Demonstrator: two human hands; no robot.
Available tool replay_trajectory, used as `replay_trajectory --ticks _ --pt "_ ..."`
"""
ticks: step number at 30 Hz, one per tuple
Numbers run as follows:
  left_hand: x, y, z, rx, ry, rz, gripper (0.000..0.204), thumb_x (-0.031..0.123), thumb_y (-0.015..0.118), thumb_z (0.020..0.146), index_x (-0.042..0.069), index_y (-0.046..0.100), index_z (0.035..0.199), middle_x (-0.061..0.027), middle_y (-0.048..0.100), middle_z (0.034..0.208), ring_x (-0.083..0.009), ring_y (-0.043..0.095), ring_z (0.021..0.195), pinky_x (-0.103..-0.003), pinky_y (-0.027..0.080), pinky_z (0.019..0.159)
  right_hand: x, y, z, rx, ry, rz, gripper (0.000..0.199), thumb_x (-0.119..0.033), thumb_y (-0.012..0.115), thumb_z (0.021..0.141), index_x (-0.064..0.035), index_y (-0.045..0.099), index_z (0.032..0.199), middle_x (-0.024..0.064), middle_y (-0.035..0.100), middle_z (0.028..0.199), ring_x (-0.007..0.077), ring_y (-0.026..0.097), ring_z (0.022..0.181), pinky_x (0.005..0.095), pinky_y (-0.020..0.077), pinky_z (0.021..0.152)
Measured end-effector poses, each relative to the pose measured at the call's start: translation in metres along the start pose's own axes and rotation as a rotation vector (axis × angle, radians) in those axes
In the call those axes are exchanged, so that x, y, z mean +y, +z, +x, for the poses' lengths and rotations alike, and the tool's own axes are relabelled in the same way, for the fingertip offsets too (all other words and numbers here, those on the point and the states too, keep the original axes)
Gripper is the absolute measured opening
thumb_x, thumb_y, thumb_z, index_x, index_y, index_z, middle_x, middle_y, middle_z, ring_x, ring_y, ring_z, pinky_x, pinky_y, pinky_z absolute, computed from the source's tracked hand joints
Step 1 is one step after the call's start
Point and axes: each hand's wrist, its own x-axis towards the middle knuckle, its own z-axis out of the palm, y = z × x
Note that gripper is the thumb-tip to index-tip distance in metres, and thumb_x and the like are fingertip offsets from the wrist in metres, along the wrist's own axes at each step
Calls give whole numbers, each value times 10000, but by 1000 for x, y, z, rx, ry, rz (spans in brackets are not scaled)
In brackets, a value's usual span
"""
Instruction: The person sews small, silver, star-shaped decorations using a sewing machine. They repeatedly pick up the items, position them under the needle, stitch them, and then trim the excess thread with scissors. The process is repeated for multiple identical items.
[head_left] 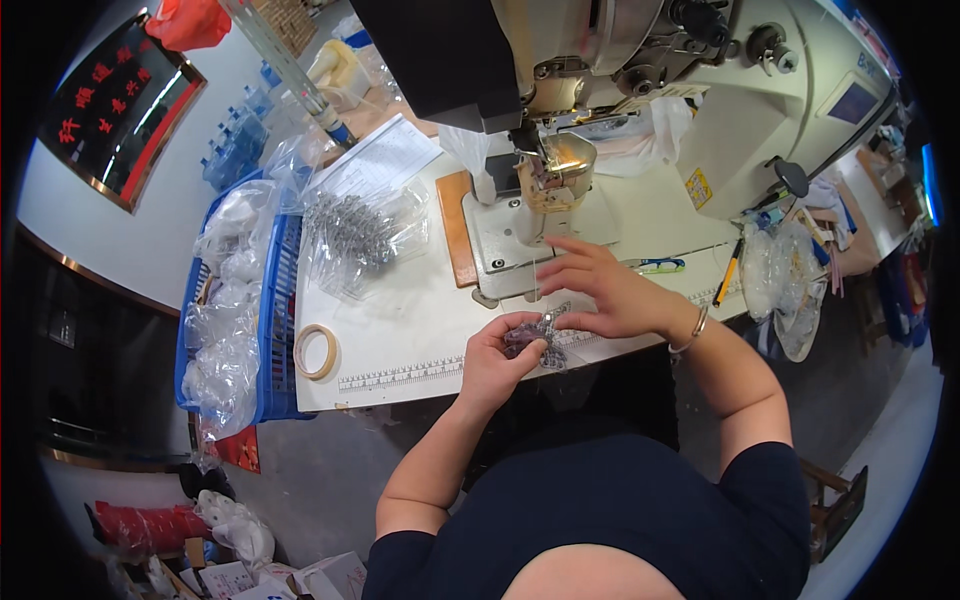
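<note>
Well to the left of the sewing machine (745, 110), we see large red characters on a black framed panel (115, 100). Blue lettering (868, 63) stands on the machine's own right end, only partly legible to us. Lower on its body, a yellow label (698, 187) carries marks too small to read. In front of the machine, we find a graduated scale on a white ruler strip (400, 377); just left of it, paper sheets (385, 155) bear faint, unreadable print.
</note>
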Motion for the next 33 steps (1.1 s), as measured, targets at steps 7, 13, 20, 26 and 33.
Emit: replay_trajectory --ticks 7,13,20,26,33 --pt "-6 -5 2 -54 -62 79 320 48 656 773 -1 583 1081 -32 629 883 -59 578 766 -198 479 693 1 -7 5 -197 37 48 234 -293 714 719 -127 617 852 21 551 831 231 477 983 379 320 920" --pt "-7 -4 3 -65 -101 36 319 56 659 771 4 585 1078 -31 624 873 -59 576 755 -199 482 683 -1 -4 3 -212 95 4 225 -282 724 700 -135 614 830 0 560 826 205 482 980 377 308 919" --pt "-7 -6 2 -112 -191 -87 352 22 664 773 -7 562 1109 -48 620 906 -76 587 774 -210 493 713 -1 -3 0 -178 79 1 237 -294 727 698 -134 621 838 6 571 866 208 480 1016 386 285 946" --pt "3 -11 -5 -224 -166 -141 396 -18 660 777 -26 531 1151 -76 621 973 -107 605 852 -235 498 771 -8 -9 0 -236 59 4 217 -271 732 698 -142 630 841 12 557 900 216 469 1048 407 272 965" --pt "-1 -14 -6 -248 -159 -155 430 -34 670 765 -33 514 1166 -83 621 980 -125 610 873 -253 504 795 -8 -8 0 -231 49 -27 212 -267 732 695 -146 629 836 20 549 911 219 464 1060 417 264 977"
